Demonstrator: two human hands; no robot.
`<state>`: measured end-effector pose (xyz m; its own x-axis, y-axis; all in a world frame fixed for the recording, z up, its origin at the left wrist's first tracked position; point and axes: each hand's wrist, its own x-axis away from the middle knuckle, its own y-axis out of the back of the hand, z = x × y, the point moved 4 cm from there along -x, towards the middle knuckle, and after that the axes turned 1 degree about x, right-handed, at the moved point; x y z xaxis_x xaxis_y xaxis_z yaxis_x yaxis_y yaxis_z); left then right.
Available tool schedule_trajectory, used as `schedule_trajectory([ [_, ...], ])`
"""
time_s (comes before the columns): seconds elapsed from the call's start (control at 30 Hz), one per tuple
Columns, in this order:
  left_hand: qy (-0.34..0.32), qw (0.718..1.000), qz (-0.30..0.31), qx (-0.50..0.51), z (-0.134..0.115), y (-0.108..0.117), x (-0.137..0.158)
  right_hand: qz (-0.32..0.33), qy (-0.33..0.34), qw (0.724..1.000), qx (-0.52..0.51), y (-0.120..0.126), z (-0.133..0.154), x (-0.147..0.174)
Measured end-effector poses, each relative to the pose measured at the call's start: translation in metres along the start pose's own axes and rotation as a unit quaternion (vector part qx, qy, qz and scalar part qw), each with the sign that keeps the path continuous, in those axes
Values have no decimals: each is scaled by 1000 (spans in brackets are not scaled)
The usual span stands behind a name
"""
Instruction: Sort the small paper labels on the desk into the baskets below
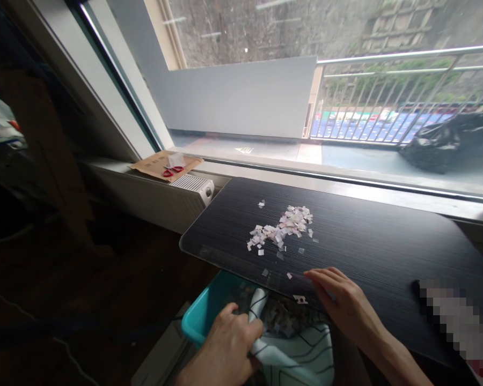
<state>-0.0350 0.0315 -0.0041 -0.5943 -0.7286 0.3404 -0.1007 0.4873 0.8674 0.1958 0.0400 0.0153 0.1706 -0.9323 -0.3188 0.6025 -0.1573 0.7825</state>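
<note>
My left hand (237,335) is closed around the rolled edge of a pale green bag (292,354) with black wavy lines. Below the table's front edge, a turquoise bin (193,319) stands beside and partly under the bag. Many small paper scraps (279,316) lie inside the bag's mouth. My right hand (342,295) rests by the front edge of the dark table, fingers stretched out and holding nothing. Close to its fingertips are a small pale scrap (289,276) and a white piece with holes (300,299) at the edge. A loose pile of paper scraps (282,228) spreads over the tabletop.
The dark wood-grain table (366,230) stands against a windowsill. Red-handled scissors (173,171) lie on a brown envelope (155,163) at the left, above a white radiator (195,187). A blurred-out object (459,321) sits at the table's right. Outside is a black bag (454,142).
</note>
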Motion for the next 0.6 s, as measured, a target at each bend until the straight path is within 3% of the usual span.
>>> schedule_trajectory([
  [0.23,14,1000,-1,11,3,0,1,71,12,997,-33,0,6,23],
  [0.4,5,1000,2,4,-2,3,-5,30,-1,999,-26,4,2,32],
  [0.6,3,999,33,-13,-9,5,-9,81,31,995,-39,3,11,43],
])
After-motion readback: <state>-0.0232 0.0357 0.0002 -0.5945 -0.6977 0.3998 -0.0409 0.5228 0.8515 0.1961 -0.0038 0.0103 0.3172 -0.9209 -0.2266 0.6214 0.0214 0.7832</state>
